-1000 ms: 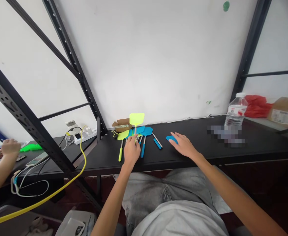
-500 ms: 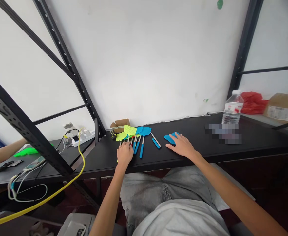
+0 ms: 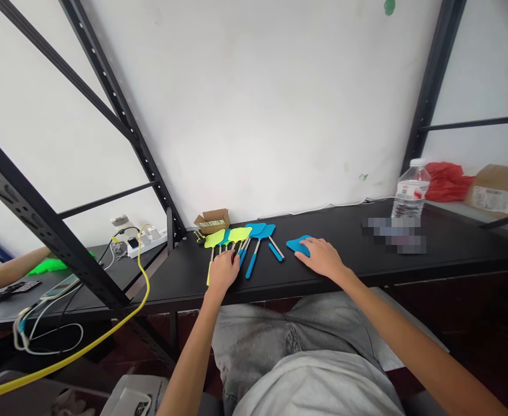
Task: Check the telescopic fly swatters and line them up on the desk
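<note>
Yellow-green and blue fly swatters lie fanned out and overlapping on the black table. My left hand (image 3: pixel 225 270) is closed over the handles, on a yellow-green fly swatter (image 3: pixel 239 234); its fingers hide most of the grip. Just right of it lies a blue fly swatter (image 3: pixel 251 266) with a metal shaft. A separate blue handle with a metal rod (image 3: pixel 275 251) rests between my hands. My right hand (image 3: pixel 322 258) has its thumb and fingers closed on the edge of a blue swatter head (image 3: pixel 297 245), which lies low on the table.
A small open cardboard box (image 3: pixel 212 221) stands behind the swatters, a black clip (image 3: pixel 199 237) beside it. On the right are a water bottle (image 3: pixel 411 190), a blurred item and a red bag (image 3: pixel 448 182). A yellow cable (image 3: pixel 146 283) hangs at left, near another person's arm (image 3: pixel 11 270).
The yellow-green swatter under my left hand has come down and shifted right among the others. My right fingers have drawn in, and the blue swatter head has turned and slid slightly left.
</note>
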The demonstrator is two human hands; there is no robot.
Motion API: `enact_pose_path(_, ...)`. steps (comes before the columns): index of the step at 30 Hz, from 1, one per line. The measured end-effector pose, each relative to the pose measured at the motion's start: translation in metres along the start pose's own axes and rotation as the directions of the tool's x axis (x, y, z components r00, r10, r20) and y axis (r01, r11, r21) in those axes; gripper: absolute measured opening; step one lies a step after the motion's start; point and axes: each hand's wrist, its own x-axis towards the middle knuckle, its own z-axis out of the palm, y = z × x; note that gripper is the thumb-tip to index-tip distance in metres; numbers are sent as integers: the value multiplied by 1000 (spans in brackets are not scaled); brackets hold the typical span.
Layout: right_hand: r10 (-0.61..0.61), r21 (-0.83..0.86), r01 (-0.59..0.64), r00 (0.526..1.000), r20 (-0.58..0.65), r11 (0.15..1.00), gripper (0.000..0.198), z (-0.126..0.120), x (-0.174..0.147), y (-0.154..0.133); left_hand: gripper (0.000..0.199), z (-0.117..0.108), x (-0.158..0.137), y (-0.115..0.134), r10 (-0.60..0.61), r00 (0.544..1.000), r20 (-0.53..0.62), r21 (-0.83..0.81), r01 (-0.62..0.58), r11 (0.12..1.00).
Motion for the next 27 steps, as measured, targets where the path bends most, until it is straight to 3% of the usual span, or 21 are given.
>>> enact_pose_path(10,-21,-21,20,999,-37,1000,58,0,-1,-2,37,-1,-4,6,29,1000,-2,87,-29,996)
enact_pose_path(15,-12,-54,8,997,-70,998,56,-5,-3,-8,46,-4,-7,17,62,993,-99,82,-54,995)
enact_pose_path(20,33,-66,-41,991,-127,997,53,-9,-3,-10,49,-2,-20,53,293,947,-132,8,-295,955)
enact_pose_path(24,59,-76,-72,986,-158,995,53,-12,-4,-10,51,9,-36,81,495,867,-47,-66,-497,865)
enact_pose_path(27,78,-70,-90,985,-152,993,54,-15,-4,-11,51,16,-45,89,552,833,23,-107,-547,830)
